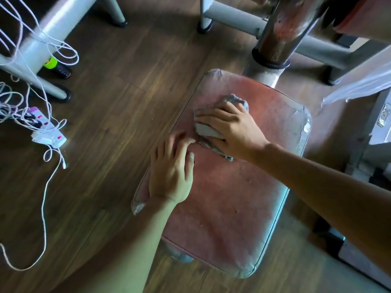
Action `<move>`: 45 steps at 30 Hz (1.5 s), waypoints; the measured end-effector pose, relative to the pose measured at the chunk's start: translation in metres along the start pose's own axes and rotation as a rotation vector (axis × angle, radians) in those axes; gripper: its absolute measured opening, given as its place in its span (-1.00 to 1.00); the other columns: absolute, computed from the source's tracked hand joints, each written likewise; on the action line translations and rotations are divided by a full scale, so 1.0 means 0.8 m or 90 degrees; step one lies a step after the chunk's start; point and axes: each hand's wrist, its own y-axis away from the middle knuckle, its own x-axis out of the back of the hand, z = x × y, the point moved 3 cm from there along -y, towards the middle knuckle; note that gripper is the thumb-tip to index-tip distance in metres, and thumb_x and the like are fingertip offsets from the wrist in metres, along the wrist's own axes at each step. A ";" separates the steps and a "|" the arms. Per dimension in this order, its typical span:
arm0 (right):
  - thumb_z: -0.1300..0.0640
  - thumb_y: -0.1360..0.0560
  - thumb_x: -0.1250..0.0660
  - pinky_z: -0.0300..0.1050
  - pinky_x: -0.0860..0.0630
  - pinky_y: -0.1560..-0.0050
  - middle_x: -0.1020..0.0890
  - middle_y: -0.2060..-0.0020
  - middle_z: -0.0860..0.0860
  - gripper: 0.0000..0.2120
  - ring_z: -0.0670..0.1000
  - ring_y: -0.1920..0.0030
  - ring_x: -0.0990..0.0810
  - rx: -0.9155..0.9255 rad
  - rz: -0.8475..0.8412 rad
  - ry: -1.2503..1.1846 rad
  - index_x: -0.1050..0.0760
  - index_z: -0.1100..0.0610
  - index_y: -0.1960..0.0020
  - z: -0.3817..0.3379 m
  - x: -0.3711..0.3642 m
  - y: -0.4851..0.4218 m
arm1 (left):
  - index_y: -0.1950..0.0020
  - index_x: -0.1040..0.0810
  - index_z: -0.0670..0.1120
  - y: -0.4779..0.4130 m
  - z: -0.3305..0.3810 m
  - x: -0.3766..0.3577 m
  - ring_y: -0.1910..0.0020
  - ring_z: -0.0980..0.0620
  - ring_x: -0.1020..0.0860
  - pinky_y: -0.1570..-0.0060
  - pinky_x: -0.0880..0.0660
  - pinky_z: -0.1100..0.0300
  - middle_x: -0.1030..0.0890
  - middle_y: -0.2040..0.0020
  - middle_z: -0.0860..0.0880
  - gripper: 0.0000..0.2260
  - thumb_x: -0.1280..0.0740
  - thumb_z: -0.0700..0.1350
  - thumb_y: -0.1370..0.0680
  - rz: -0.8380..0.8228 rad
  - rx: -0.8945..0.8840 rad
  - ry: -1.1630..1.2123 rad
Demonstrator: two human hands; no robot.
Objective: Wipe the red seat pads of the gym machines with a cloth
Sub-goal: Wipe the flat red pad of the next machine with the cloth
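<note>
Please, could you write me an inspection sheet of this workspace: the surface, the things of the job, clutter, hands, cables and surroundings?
Surface: wooden floor; nothing spilled is seen.
Job's things: red seat pad, worn at its corners; grey cloth lies on its far half.
Clutter: a small dark item with a green top, perhaps a bottle, lies on the floor by a frame foot.
Hands: right hand grips the cloth and presses it on the pad; left hand rests open on the pad's left edge.
Cables: white cables loop loosely over the floor around a power strip.
Surroundings: grey machine frame and a chrome post behind the pad.
</note>
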 end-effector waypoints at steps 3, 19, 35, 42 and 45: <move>-0.12 -0.58 -0.30 0.12 -0.48 -0.21 -0.64 -0.26 -0.04 -0.61 0.13 -0.15 -0.60 -0.035 -0.007 0.036 -0.61 0.07 -0.29 0.024 0.013 -0.004 | -0.28 -0.54 0.00 0.000 0.001 0.001 -0.25 -0.08 -0.48 -0.26 -0.34 0.02 -0.46 -0.38 -0.02 -0.74 -0.24 -0.09 -0.60 0.001 0.001 0.013; -0.11 -0.60 -0.20 0.11 -0.40 -0.29 -0.58 -0.34 -0.03 -0.59 0.16 -0.28 -0.50 -0.093 -0.052 0.143 -0.52 0.00 -0.39 0.066 0.028 -0.022 | -0.28 -0.52 -0.01 0.001 -0.002 -0.002 -0.25 -0.09 -0.47 -0.24 -0.39 -0.06 -0.44 -0.41 -0.04 -0.75 -0.23 -0.08 -0.62 0.016 -0.012 0.023; -0.06 -0.51 -0.43 -0.06 -0.33 -0.27 -0.62 -0.25 -0.14 -0.67 0.00 -0.23 -0.52 -0.588 0.233 0.136 -0.61 -0.02 -0.25 -0.146 0.003 0.150 | -0.28 -0.53 0.00 -0.002 -0.005 -0.010 -0.27 -0.15 -0.49 -0.20 -0.43 -0.07 -0.46 -0.38 -0.07 -0.74 -0.23 -0.08 -0.61 0.037 -0.052 0.053; -0.12 -0.48 -0.35 0.01 -0.35 -0.21 -0.62 -0.23 -0.16 -0.68 0.06 -0.17 -0.52 -0.768 0.310 0.219 -0.61 -0.08 -0.19 -0.216 -0.032 0.138 | -0.20 -0.54 0.02 -0.002 -0.007 -0.010 -0.24 -0.15 -0.51 -0.14 -0.35 -0.04 -0.50 -0.33 -0.05 -0.72 -0.22 -0.06 -0.52 0.047 -0.064 0.100; -0.16 -0.50 -0.31 0.09 -0.37 -0.23 -0.61 -0.24 -0.14 -0.67 0.09 -0.18 -0.51 -0.792 0.330 0.239 -0.59 -0.10 -0.21 -0.239 -0.042 0.138 | -0.14 -0.56 0.01 0.000 -0.014 -0.008 -0.27 -0.16 -0.51 -0.19 -0.41 -0.10 -0.52 -0.29 -0.07 -0.72 -0.22 -0.07 -0.47 0.046 -0.099 0.154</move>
